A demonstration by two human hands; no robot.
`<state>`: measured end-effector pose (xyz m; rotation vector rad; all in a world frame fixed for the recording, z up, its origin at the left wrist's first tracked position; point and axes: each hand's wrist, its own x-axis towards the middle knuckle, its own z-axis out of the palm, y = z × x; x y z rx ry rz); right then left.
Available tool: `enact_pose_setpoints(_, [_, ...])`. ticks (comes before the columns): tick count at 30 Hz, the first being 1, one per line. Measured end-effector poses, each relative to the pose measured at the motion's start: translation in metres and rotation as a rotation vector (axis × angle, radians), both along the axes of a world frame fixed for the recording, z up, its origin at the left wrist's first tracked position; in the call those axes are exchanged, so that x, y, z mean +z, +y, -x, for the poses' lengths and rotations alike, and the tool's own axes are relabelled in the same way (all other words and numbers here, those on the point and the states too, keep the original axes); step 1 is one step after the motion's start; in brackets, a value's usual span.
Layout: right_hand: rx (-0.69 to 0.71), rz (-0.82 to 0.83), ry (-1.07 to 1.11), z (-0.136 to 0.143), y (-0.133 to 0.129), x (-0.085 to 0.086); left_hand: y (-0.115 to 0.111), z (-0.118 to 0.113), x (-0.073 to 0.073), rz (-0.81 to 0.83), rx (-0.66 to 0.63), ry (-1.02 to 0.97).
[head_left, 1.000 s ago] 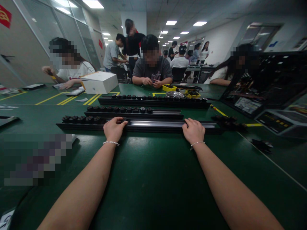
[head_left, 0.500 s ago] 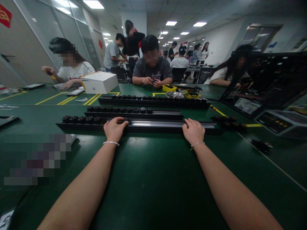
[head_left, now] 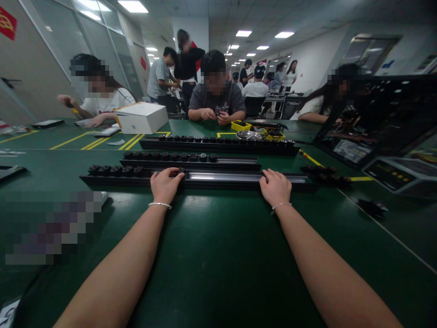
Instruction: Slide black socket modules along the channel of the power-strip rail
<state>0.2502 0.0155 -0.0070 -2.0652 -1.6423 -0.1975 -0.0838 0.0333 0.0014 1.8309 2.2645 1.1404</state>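
Observation:
A long black rail (head_left: pixel 218 183) with a shiny metal channel (head_left: pixel 223 176) lies crosswise on the green table before me. My left hand (head_left: pixel 165 184) reaches over its near wall, thumb and fingers closed on a small black part (head_left: pixel 180 172) in the channel. Fingers mostly hide that part. Left of it, several black knob-like parts (head_left: pixel 116 170) sit in a row in the same rail. My right hand (head_left: pixel 276 187) grips the rail farther right, fingers bent over its near edge. Both wrists wear a thin bracelet.
Behind lie a partly filled rail (head_left: pixel 239 162) and a fuller one (head_left: pixel 218 145). Black parts (head_left: pixel 324 173) are heaped at the rail's right end. A white box (head_left: pixel 141 118), yellow bins (head_left: pixel 241 125) and a dark open case (head_left: pixel 385 114) stand farther back. Several people sit around.
My left hand and the small black part have shifted slightly right along the rail. My right hand has stayed in place.

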Motion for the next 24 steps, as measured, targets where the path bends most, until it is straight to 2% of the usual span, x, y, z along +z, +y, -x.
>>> enact_pose_setpoints(7, [-0.002, -0.047, 0.010, -0.0001, 0.0010, -0.0030, 0.0008, -0.0005, -0.0020, -0.021, -0.030, 0.014])
enact_pose_setpoints(17, [-0.003, -0.015, 0.020, 0.0000, 0.0004, -0.0010, -0.0053, -0.0037, 0.0057, 0.005, -0.017, 0.008])
enact_pose_setpoints(24, [0.000, -0.019, 0.023, -0.0008, 0.0015, -0.0016, -0.0034, -0.0023, 0.0027, 0.001, -0.013, 0.008])
